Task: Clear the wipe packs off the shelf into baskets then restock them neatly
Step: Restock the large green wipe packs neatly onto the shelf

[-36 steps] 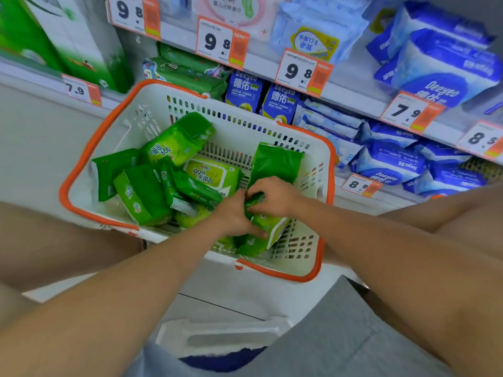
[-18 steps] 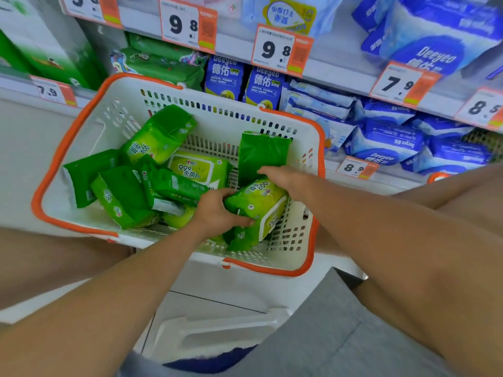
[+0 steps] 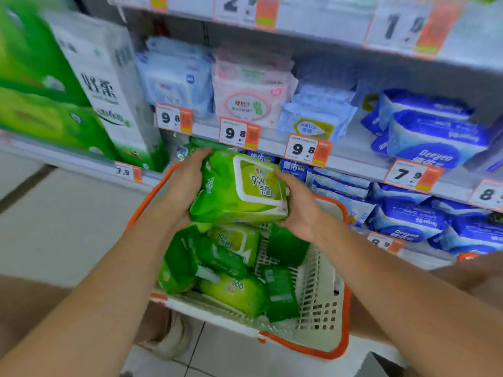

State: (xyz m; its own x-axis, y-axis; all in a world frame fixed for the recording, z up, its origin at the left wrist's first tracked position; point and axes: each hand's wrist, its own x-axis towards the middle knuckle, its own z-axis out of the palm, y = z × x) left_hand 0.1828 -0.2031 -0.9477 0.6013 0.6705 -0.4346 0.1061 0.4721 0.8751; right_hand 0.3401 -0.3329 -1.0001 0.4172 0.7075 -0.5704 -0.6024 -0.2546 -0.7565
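A green wipe pack [image 3: 239,191] is held above the basket [image 3: 321,303], lid side up, the left hand [image 3: 182,186] curled round its left end and the right hand [image 3: 296,205] gripping its right end. Several more green packs [image 3: 231,270] lie jumbled in the basket below. Judging by this, clearing looks done and restocking under way, with most packs left to return to the shelf [image 3: 272,148] just behind.

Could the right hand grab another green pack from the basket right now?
Probably not yet: the right hand and left hand both hold a lifted green pack above the basket.
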